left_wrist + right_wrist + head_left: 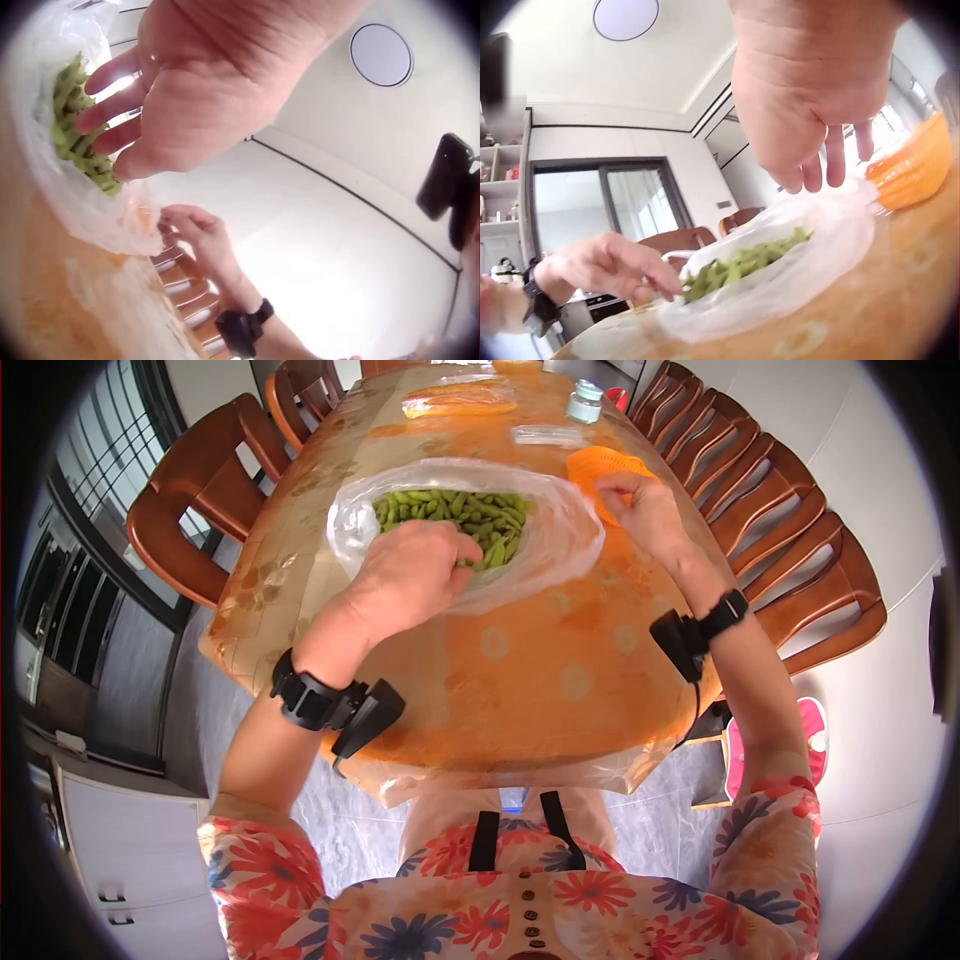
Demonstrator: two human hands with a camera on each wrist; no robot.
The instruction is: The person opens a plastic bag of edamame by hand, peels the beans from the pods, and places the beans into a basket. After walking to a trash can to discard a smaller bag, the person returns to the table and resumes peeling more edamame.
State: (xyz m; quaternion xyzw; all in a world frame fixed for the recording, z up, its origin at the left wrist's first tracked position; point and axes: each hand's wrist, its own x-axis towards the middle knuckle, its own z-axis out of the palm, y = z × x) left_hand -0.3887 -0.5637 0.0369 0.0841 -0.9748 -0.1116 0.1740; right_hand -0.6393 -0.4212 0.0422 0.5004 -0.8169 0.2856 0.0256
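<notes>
A clear plastic bag (560, 525) lies on the table with its mouth spread wide around a heap of green edamame pods (455, 507). Over the near left part of the heap is my left hand (415, 572), its fingers loosely bent and their tips close to the pods. In the left wrist view those fingers (112, 111) hang apart, with no pod visible between them. My right hand (652, 518) is raised beside an orange plastic basket (608, 460), overlapping its near edge in the head view. Its fingers (834, 157) point down, loosely curved, with nothing seen in them.
The wooden table (500, 700) has a transparent cover. Farther back are a wrapped orange package (460, 398), a flat clear packet (548, 436) and a lidded glass jar (585, 402). Wooden chairs (815, 575) line both sides.
</notes>
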